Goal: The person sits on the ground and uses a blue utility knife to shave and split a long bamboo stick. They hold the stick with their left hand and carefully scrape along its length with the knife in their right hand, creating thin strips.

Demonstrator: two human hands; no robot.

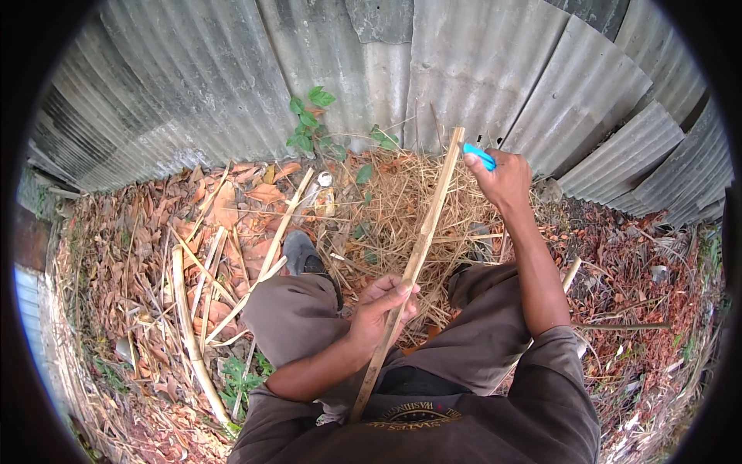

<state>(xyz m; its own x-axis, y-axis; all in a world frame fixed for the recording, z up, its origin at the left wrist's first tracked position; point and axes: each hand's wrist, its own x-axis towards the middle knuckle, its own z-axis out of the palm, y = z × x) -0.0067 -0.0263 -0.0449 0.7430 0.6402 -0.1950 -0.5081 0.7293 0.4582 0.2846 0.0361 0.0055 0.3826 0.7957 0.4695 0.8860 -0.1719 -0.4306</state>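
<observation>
A long split bamboo strip (430, 223) slants across my lap, its far end up near the metal fence and its near end against my shirt. My left hand (380, 311) is closed round its lower half, thumb on top. In my right hand (504, 175) is a bright blue-handled cutter (479, 157), gripped beside the strip's far end. The blade is too small to make out, so whether it touches the bamboo I cannot tell. Thin straw-coloured shavings (394, 203) lie heaped under the strip, between and beyond my feet.
A grey corrugated metal fence (479, 69) stands just beyond my feet. Several bamboo pieces (188, 309) lie on dry leaves (147, 232) to my left. A green plant (308, 124) grows by the fence. Another stick (623, 326) lies at right.
</observation>
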